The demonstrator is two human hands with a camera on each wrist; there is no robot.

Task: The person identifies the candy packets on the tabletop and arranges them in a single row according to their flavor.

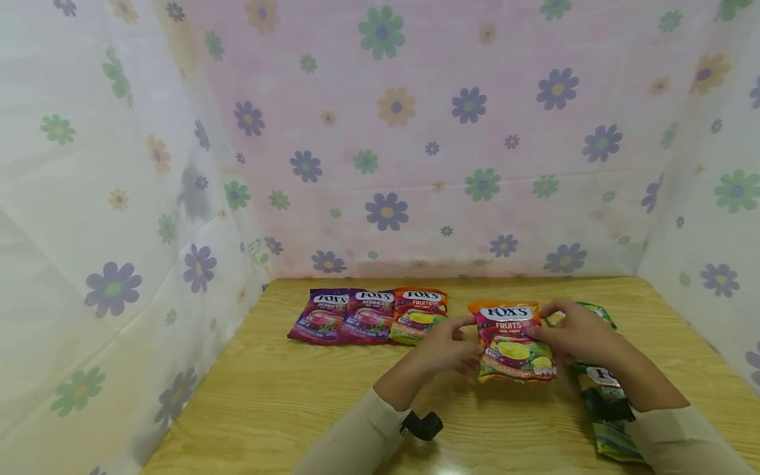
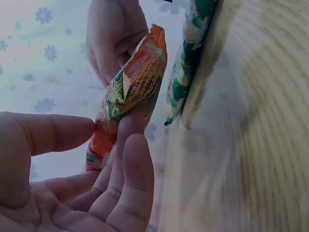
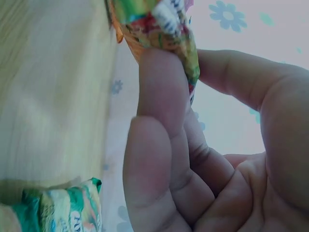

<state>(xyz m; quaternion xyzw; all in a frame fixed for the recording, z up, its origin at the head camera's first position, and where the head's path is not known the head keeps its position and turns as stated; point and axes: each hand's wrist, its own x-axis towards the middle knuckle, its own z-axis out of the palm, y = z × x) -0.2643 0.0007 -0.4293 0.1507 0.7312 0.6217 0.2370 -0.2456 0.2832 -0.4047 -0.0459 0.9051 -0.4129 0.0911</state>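
Note:
An orange candy bag, labelled Fox's Fruits, is held up over the table with its printed front facing me. My left hand pinches its left edge between thumb and fingers. On the other side, my right hand grips the right edge, thumb on the front and fingers behind. The left wrist view shows the bag edge-on, raised off the wood. Under and beside my right arm lie a dark green candy bag and another green bag, both partly hidden.
On the wooden table, two purple Fox's Berries bags and an orange Fruits bag lie in an overlapping row, back left of centre. Flowered cloth hangs behind the table and at both sides.

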